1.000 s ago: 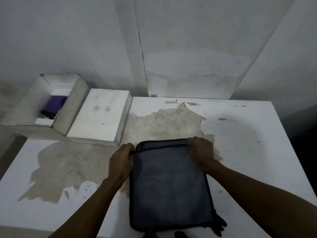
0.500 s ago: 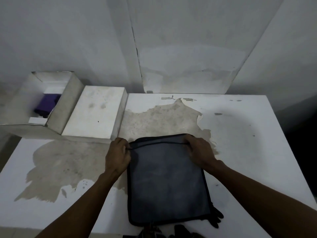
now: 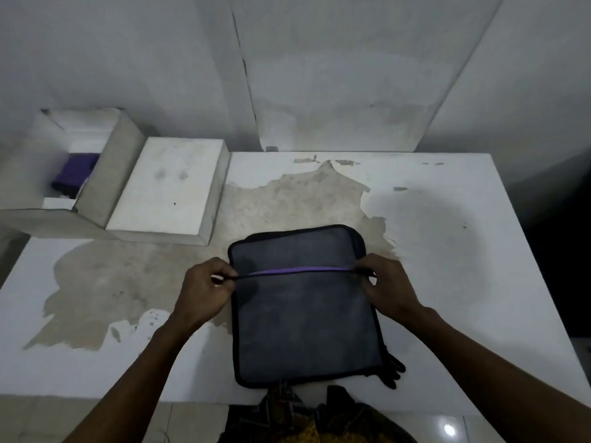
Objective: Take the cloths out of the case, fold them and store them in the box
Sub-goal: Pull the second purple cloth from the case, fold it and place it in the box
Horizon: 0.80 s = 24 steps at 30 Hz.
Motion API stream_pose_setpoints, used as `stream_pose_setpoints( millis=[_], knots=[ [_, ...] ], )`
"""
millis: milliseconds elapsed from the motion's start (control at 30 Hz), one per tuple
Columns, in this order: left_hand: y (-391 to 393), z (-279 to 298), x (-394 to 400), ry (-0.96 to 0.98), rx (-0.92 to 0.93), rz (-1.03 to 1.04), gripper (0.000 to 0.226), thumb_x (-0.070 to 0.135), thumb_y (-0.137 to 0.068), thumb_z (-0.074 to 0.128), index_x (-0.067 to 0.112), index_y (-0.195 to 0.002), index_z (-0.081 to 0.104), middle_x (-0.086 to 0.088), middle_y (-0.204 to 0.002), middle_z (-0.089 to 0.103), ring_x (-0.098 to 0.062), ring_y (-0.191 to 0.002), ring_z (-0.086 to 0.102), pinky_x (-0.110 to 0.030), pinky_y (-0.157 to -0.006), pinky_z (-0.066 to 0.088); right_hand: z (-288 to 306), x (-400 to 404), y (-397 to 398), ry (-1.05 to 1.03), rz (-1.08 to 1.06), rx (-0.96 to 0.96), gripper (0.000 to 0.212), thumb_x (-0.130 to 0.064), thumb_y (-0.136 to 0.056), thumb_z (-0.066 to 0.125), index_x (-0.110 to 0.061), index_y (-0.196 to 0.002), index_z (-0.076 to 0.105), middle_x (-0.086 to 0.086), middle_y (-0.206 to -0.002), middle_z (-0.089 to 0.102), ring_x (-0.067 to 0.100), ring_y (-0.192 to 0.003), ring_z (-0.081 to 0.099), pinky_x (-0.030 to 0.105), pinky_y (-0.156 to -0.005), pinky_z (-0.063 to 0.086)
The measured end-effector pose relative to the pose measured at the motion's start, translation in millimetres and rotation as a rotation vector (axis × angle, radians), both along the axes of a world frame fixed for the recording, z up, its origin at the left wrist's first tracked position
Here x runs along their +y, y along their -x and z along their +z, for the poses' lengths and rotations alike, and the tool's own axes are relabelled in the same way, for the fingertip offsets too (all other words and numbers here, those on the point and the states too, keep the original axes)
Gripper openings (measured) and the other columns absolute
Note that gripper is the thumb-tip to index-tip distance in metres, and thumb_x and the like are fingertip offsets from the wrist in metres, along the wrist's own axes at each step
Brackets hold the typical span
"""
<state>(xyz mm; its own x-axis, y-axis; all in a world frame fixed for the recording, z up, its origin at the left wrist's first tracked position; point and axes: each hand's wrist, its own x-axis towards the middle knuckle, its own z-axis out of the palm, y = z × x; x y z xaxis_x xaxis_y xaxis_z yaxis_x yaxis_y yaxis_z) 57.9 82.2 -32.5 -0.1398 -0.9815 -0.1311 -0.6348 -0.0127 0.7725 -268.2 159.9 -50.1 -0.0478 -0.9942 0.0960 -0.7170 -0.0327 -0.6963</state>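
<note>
A dark grey mesh case (image 3: 303, 330) with black trim lies flat on the white table (image 3: 447, 251) in front of me. My left hand (image 3: 204, 289) pinches the black edge of its top flap at the left side. My right hand (image 3: 387, 286) pinches the same edge at the right. The edge is lifted and stretched taut across the middle of the case. Along it shows a thin purple strip (image 3: 297, 270); what it belongs to I cannot tell. An open white box (image 3: 108, 174) stands at the far left with a folded purple cloth (image 3: 75, 172) inside.
A white lid (image 3: 169, 187) lies right of the box. The tabletop has a large worn brown patch (image 3: 287, 203). Black straps (image 3: 393, 369) stick out at the case's near right corner. A wall rises behind the table. The table's near edge is close to my patterned clothing (image 3: 303, 417).
Both hands have drawn the flap's black edge from the far end of the case toward me to its middle. The purple strip has come into sight.
</note>
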Motion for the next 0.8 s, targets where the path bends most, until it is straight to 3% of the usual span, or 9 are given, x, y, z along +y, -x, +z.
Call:
stream_pose_setpoints(
  millis=[100,267,533,700,800],
  knots=[
    [-6,-4,26,-0.027,-0.02,-0.081,0.026,-0.015,-0.066,0.062,0.01,-0.066,0.067,-0.004,-0.073,0.071,-0.019,-0.073,0.067,-0.025,-0.072,0.053,-3,22,-1,0.015,0.071,0.011,0.022,0.012,-0.073,0.068,-0.003,-0.089,0.073,0.01,-0.085,0.072,0.025,-0.075,0.067,0.023,-0.07,0.047],
    [-15,-24,65,-0.145,-0.109,-0.196,0.03,-0.015,-0.061,0.062,0.014,-0.064,0.065,0.0,-0.07,0.069,-0.013,-0.072,0.064,-0.007,-0.066,0.044,-15,63,3,-0.086,0.166,0.096,0.027,0.011,-0.064,0.072,-0.01,-0.081,0.076,0.008,-0.087,0.072,0.028,-0.081,0.067,0.036,-0.072,0.057],
    [-25,-47,105,-0.235,-0.148,-0.308,0.023,-0.006,-0.055,0.059,0.016,-0.058,0.061,0.003,-0.076,0.065,-0.012,-0.079,0.061,-0.03,-0.07,0.05,-30,100,3,-0.136,0.245,0.136,0.029,0.014,-0.052,0.072,-0.011,-0.068,0.072,0.005,-0.079,0.068,0.026,-0.069,0.066,0.034,-0.061,0.057],
    [-29,-49,116,-0.225,-0.186,-0.337,0.036,-0.001,-0.055,0.058,0.034,-0.054,0.054,0.006,-0.085,0.064,-0.012,-0.087,0.06,-0.025,-0.072,0.048,-35,108,4,-0.155,0.305,0.159,0.024,0.007,-0.052,0.073,-0.012,-0.065,0.068,0.003,-0.077,0.066,0.023,-0.069,0.063,0.033,-0.057,0.055],
    [-27,-46,119,-0.15,-0.296,-0.433,0.009,0.01,-0.06,0.062,0.017,-0.059,0.067,0.0,-0.092,0.065,-0.014,-0.085,0.061,-0.022,-0.065,0.045,-36,111,5,-0.153,0.338,0.188,0.021,0.003,-0.051,0.073,-0.014,-0.063,0.068,0.001,-0.076,0.065,0.022,-0.069,0.062,0.031,-0.057,0.052]
  ],
)
